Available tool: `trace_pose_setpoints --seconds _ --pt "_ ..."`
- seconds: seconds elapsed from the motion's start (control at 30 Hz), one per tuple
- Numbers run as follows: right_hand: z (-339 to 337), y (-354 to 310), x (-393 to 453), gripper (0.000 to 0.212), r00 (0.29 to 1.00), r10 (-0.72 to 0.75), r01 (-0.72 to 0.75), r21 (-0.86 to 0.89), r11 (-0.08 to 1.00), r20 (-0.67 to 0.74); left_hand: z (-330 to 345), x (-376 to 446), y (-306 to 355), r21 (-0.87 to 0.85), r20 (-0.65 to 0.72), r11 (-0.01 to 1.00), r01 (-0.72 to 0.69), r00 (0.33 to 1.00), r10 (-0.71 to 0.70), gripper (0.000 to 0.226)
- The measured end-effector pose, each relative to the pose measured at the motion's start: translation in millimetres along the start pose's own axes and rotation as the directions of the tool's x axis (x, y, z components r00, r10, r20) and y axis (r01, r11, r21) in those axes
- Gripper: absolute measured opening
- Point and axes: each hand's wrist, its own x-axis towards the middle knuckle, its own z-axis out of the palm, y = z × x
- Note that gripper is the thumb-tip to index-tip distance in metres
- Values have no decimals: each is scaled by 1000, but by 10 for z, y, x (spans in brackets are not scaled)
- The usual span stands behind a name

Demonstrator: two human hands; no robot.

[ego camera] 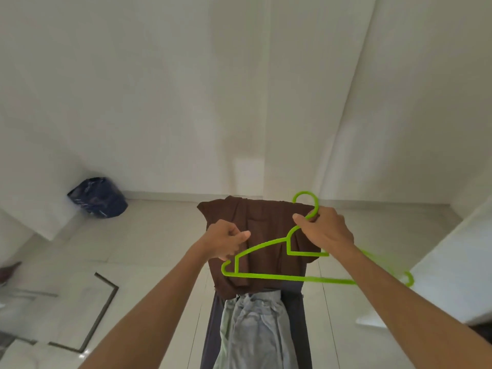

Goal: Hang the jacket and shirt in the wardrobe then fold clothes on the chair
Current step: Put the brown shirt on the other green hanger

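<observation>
The person's right hand (326, 230) gripped a bright green plastic hanger (269, 258) at its neck, just below the hook, with the fingers curled round the stem and the thumb lying along it. The hook curved up above the knuckles. The hanger was tilted, its left shoulder end low and toward the left hand, its right end passing behind the right forearm and blurring out near the white furniture edge (452, 262) at the right.

The left hand (226, 242) had its fingers curled and pinched the fabric of a brown shirt (266, 225) at its left side, the thumb pointing right over the cloth. The brown shirt was draped over the top of the chair back, hanging down in front of it, and the green hanger was held in front of the shirt, between it and the camera.

Below the shirt, a pale blue-grey garment (255, 331) lay crumpled on the chair (210, 331), whose dark surface showed as strips on either side of the cloth.

A dark blue plastic bag (98, 198) sat on the light tiled floor (149, 249) against the white wall (159, 102), well apart from the chair. A dark-edged rectangular outline (103, 312) was set in the floor to the left.
</observation>
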Motion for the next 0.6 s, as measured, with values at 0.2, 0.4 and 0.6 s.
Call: trace_pose_setpoints --seconds 0.2,0.4,0.6 --pt "286 -359 461 22 1000 2 -4 -111 994 -11 -314 557 -376 110 -124 994 -12 992 25 29" --pt "657 -445 919 27 996 9 5 -160 987 84 -360 1074 -480 209 -130 978 -14 991 42 42" --pt "895 -444 1471 38 990 -28 55 -203 978 135 -296 1703 -336 313 -166 950 -1 985 56 53"
